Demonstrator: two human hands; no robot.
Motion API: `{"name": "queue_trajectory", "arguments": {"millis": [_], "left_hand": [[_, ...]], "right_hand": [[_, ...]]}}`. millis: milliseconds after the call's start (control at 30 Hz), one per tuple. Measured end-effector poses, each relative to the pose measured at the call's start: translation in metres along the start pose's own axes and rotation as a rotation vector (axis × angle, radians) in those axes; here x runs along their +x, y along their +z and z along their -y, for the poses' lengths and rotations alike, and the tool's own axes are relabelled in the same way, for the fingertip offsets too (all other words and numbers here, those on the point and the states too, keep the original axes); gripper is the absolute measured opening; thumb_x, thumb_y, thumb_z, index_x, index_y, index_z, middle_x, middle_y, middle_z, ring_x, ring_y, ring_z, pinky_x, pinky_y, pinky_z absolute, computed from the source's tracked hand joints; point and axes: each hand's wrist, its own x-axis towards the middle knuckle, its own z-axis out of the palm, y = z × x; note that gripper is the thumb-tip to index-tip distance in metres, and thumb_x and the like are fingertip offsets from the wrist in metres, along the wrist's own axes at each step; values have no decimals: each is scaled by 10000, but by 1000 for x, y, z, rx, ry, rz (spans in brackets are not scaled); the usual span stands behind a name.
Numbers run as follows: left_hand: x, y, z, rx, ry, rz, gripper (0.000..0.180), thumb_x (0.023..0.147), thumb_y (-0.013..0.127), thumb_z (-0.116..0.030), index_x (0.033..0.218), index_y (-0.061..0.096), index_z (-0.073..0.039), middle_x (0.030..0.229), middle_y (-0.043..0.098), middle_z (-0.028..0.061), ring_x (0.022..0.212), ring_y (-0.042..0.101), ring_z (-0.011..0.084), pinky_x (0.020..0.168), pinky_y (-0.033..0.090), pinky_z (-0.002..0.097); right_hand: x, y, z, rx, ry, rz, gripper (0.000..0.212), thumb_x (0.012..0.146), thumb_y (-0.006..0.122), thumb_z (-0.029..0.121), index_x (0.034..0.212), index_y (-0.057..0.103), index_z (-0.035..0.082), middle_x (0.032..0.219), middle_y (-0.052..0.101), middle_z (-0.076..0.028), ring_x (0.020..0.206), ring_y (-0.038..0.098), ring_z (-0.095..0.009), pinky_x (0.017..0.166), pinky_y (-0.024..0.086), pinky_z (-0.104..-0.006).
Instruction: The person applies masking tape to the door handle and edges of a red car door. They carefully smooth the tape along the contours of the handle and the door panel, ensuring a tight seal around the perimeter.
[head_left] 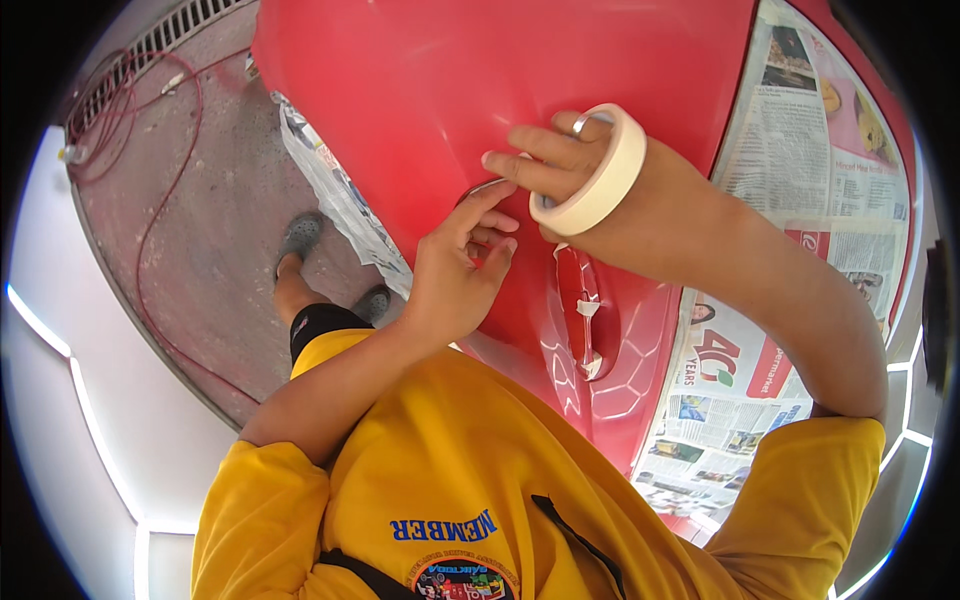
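Observation:
A cream roll of masking tape (612, 185) is looped around my right hand (650, 205), with the fingers passing through its middle. The right fingers stretch left, just above a red car door panel (450, 90), and one of them wears a ring. My left hand (465, 265) is just below and left of them, its fingers bent and the index fingertip close to the right fingers. A thin dark, curved shape (484, 187) shows by that fingertip; I cannot make out what it is. Beneath the right wrist sits the door handle recess (590, 315), with pale tape pieces on it.
Newspaper sheets (800, 170) cover the window area at right. More paper or plastic masking (335, 190) hangs along the panel's left edge. A red hose (150, 225) lies coiled and trailing over the grey floor (235, 170), near a floor grate (175, 35).

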Motion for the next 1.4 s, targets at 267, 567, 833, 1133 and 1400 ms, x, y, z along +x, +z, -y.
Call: {"name": "queue_trajectory", "arguments": {"millis": [267, 567, 833, 1133, 1400], "left_hand": [[-15, 22, 10, 11, -73, -8, 271, 973, 845, -78, 1223, 761, -13, 1088, 803, 64, 1015, 753, 129, 869, 576, 281], [-6, 34, 4, 45, -90, 67, 310, 960, 868, -86, 1228, 752, 19, 1126, 809, 95, 1021, 779, 163, 862, 612, 299], [-4, 36, 3, -62, -117, 81, 266, 994, 824, -47, 1233, 745, 37, 1133, 805, 102, 1058, 783, 162, 892, 628, 301], [-3, 39, 5, -162, -203, 52, 233, 1023, 791, -62, 1221, 759, 57, 1096, 820, 129, 1016, 787, 162, 899, 635, 298], [-4, 42, 10, -351, -247, 34, 213, 1028, 787, -43, 1202, 768, 77, 1088, 816, 98, 981, 754, 114, 871, 610, 261]], "right_hand": [[-5, -31, -12, -143, 24, 29, 432, 891, 781, 121, 1321, 746, 98, 1395, 694, -94, 1174, 712, -303, 973, 572, -459], [-54, -28, 6, -34, 270, -70, 441, 798, 817, 61, 1232, 775, 123, 1251, 688, -71, 1068, 688, -285, 862, 590, -419], [-83, -16, 34, -50, 291, -159, 150, 709, 808, 92, 842, 739, 104, 1176, 749, -37, 1087, 683, -260, 805, 574, -392], [-37, -13, 12, -30, 391, -324, 246, 697, 816, 139, 934, 749, 126, 1181, 734, -32, 1014, 698, -258, 799, 563, -402], [33, 0, -16, -50, 60, -193, 164, 845, 744, 195, 1002, 710, 163, 1158, 715, -23, 989, 726, -228, 764, 530, -425]]}}
